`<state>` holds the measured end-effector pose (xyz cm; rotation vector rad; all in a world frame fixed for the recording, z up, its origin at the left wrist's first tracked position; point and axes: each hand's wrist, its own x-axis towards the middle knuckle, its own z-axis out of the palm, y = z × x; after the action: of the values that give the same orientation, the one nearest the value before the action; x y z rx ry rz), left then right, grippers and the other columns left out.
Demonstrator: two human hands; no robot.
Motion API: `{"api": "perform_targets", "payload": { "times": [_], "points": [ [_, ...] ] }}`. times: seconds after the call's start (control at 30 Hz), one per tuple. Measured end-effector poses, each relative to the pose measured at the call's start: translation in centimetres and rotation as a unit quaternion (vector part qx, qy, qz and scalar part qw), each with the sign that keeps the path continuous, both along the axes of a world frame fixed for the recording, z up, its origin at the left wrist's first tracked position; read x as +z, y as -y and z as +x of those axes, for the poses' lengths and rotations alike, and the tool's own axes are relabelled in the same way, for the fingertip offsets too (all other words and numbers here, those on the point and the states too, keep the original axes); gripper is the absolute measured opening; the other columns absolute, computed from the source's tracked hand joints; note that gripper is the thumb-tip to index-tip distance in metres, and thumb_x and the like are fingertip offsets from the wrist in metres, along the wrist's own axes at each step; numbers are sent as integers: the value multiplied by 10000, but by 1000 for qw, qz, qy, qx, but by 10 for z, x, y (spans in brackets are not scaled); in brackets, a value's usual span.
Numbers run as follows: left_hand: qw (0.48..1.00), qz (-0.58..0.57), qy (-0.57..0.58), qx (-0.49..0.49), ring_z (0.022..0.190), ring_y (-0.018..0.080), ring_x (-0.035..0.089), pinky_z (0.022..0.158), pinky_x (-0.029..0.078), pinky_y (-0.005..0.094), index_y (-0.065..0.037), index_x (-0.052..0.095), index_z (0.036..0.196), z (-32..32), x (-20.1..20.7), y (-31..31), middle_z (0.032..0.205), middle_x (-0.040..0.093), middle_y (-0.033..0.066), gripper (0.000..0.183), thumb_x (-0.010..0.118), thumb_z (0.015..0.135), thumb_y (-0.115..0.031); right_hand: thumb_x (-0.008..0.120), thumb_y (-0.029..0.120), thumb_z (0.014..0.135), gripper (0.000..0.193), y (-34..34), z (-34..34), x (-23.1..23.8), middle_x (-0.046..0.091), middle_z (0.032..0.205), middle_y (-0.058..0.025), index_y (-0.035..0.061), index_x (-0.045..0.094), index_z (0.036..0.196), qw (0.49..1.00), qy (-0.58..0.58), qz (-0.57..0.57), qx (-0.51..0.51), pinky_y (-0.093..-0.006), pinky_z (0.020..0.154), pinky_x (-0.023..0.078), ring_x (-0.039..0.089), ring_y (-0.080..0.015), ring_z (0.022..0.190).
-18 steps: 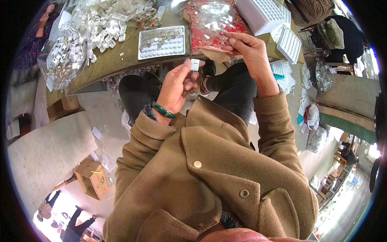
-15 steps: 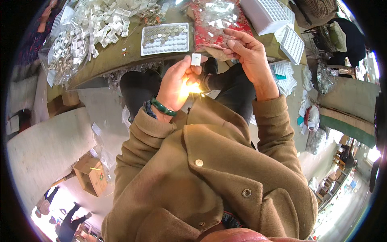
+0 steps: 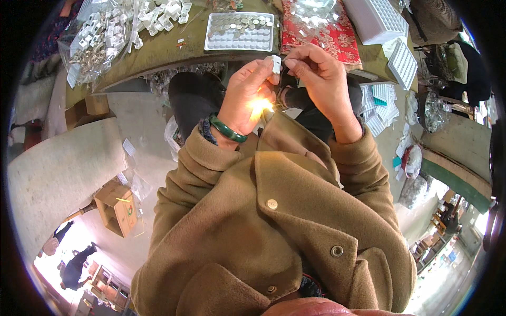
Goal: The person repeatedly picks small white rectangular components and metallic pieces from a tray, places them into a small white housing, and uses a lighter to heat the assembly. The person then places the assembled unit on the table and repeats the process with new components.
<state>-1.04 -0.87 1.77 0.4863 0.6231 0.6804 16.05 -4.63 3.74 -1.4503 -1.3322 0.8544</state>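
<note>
My left hand (image 3: pixel 247 95) is closed around a small white plastic piece (image 3: pixel 275 63) held up at its fingertips; a bright flame-like glow (image 3: pixel 262 105) shows at its palm. A green bangle (image 3: pixel 227 131) circles that wrist. My right hand (image 3: pixel 319 79) is right beside it, fingertips pinched together at the white piece's edge. Whether it grips something tiny I cannot tell. Both hands hover over my lap, just before the table edge. A white tray (image 3: pixel 211 46) of small round metal parts lies on the table beyond.
A red patterned cloth (image 3: pixel 337 38) with clear packets lies right of the tray. White gridded trays (image 3: pixel 377 18) stand at the far right, bagged white parts (image 3: pixel 113 31) at the far left. A cardboard box (image 3: pixel 117 208) sits on the floor at left.
Both hands have stayed close together at the white piece. A bright glow has appeared at my left palm. The view has shifted slightly, bringing the table nearer the top edge.
</note>
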Motion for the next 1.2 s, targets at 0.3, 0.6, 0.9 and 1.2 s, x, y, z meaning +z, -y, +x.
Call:
{"api": "perform_targets", "payload": {
  "times": [0.3, 0.6, 0.9, 1.2],
  "points": [
    [991, -78, 101, -27, 520, 5, 360, 463, 291, 184, -88, 573, 991, -6, -8, -3, 806, 539, -19, 219, 550, 1019, -304, 658, 38, 826, 116, -8, -11, 3, 650, 840, -144, 8, 634, 935, 984, 142, 103, 22, -381, 715, 506, 641, -335, 802],
    [992, -115, 59, -11, 493, 9, 366, 435, 280, 173, -110, 580, 979, -7, -1, -13, 759, 561, -26, 190, 553, 1015, -294, 689, 82, 869, 114, -16, -7, 13, 681, 777, -103, -14, 671, 929, 999, -8, -17, 30, -289, 622, 495, 619, -83, 706],
    [988, -143, 52, -29, 477, 18, 336, 435, 262, 184, -115, 576, 935, -11, 1, -23, 749, 558, -33, 198, 601, 988, -304, 626, -2, 884, 101, -28, -10, 20, 673, 867, -130, -18, 634, 983, 984, 160, 30, 70, -323, 727, 514, 659, -255, 798],
    [989, 74, -123, 47, 492, 2, 328, 430, 230, 173, -92, 598, 983, -18, 10, -40, 747, 542, -29, 174, 571, 1003, -263, 657, 35, 882, 133, -78, -6, 21, 695, 867, -115, -5, 675, 1008, 972, 160, 36, 166, -337, 717, 515, 665, -217, 791]
  ]
}}
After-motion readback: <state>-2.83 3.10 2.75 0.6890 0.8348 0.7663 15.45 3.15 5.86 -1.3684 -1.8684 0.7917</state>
